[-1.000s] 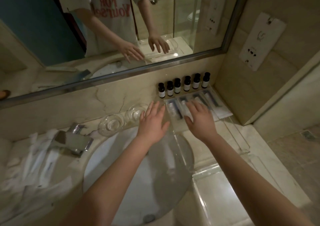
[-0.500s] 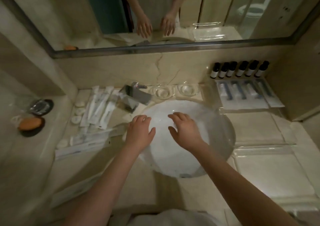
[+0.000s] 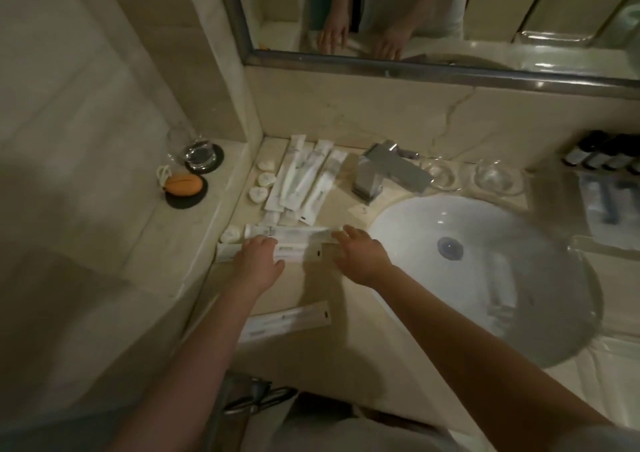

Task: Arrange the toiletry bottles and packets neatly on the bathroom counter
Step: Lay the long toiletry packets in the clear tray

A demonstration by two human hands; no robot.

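Two half-curled grips (image 3: 258, 261) (image 3: 360, 257) on sideways packets (image 3: 301, 238)

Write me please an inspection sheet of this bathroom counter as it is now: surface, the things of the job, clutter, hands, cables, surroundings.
Surface: pale marble counter around a white sink.
Job's things: long packets side by side left of the tap; crosswise packets under the hands; lone packet near the front edge; dark bottles in a row at far right.
Clutter: round soaps beside the long packets; orange thing and glass on black coasters on the side ledge.
Grippers: left hand and right hand touch the crosswise packets; grip unclear.
Cables: nothing seen.
Surroundings: mirror, tap.
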